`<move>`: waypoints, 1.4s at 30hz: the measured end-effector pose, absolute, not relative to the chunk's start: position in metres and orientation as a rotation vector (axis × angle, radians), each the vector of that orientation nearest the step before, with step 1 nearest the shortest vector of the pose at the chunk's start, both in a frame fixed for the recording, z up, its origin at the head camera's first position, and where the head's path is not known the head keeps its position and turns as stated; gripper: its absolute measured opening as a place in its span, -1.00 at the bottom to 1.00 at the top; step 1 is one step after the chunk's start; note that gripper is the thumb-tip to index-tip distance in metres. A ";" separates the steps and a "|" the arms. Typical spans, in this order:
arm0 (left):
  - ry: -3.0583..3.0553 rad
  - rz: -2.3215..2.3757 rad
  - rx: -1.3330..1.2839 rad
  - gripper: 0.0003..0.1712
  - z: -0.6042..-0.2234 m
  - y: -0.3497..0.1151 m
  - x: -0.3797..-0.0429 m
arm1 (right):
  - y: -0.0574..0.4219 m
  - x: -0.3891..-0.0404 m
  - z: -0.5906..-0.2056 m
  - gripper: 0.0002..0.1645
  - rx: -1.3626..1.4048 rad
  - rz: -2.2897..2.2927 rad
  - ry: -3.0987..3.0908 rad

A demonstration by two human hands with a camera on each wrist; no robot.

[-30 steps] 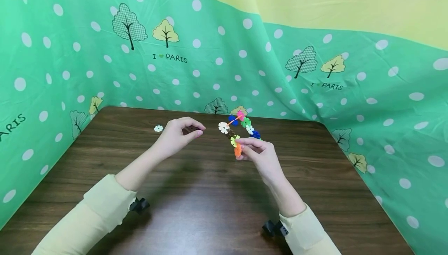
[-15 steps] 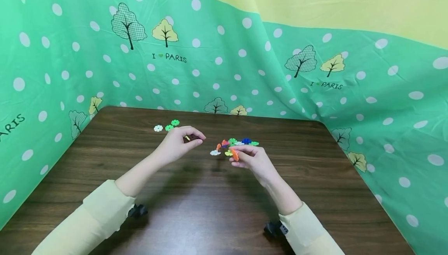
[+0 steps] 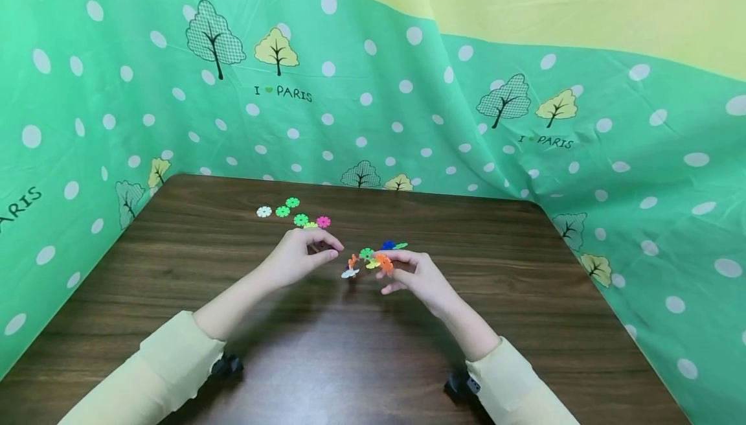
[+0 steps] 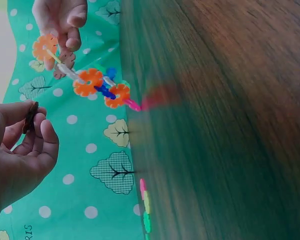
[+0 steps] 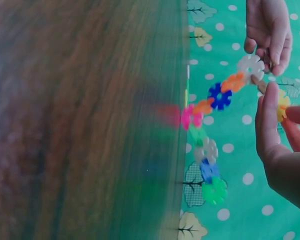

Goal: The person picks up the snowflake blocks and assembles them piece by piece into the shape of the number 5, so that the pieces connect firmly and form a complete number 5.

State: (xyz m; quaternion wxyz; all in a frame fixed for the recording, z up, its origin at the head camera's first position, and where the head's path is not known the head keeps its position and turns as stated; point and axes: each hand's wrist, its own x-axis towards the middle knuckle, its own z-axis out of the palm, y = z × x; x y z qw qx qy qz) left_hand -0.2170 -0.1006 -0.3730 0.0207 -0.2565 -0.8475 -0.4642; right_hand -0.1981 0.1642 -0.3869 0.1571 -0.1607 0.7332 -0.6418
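Note:
My left hand (image 3: 297,258) pinches a dark brown flower-shaped disc (image 4: 30,118) between thumb and fingers, best seen in the left wrist view. To its right, my right hand (image 3: 424,277) holds one end of a chain of interlocking flower-shaped discs, pinching near an orange disc (image 3: 383,263) and a yellow disc (image 5: 283,106). Along the chain I see a white disc (image 5: 251,68), a dark blue disc (image 5: 220,96), a pink disc (image 5: 192,117) and a green disc (image 5: 214,190). The chain hangs curved above the table. A small gap separates the brown disc from the chain.
Beyond my left hand, several loose discs lie on the brown wooden table (image 3: 326,360): a white disc (image 3: 264,212), a pink disc (image 3: 323,221), a yellow one and several green ones. A green dotted cloth (image 3: 396,107) hangs behind and beside the table.
My right hand has lowered the chain and shifted it slightly left; its raised loop has dropped lower. My left hand has come down too, uncovering loose discs behind it.

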 end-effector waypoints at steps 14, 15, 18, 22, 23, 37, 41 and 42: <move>-2.542 -1.511 -0.798 -0.71 -0.353 -0.092 -0.222 | 0.162 -0.195 -0.383 -0.79 -0.647 -1.762 2.585; -2.536 -1.495 -0.792 -0.69 -0.351 -0.091 -0.223 | 0.162 -0.195 -0.381 -0.80 -0.629 -1.780 2.610; -2.535 -1.452 -0.767 -0.70 -0.345 -0.086 -0.226 | 0.159 -0.190 -0.371 -0.80 -0.581 -1.875 2.616; -2.530 -1.453 -0.805 -0.80 -0.335 -0.077 -0.233 | 0.156 -0.187 -0.361 -0.79 -0.522 -2.054 2.510; -2.525 -1.466 -0.827 -0.82 -0.332 -0.075 -0.235 | 0.156 -0.188 -0.362 -0.79 -0.501 -2.099 2.467; -2.495 -1.636 -0.946 -0.81 -0.317 -0.047 -0.267 | 0.160 -0.202 -0.370 -0.63 -0.374 -2.328 2.197; -2.479 -1.701 -0.910 -0.81 -0.313 -0.044 -0.269 | 0.162 -0.204 -0.363 -0.63 -0.313 -2.236 2.301; -2.478 -1.705 -0.909 -0.81 -0.312 -0.044 -0.269 | 0.163 -0.204 -0.361 -0.63 -0.305 -2.221 2.310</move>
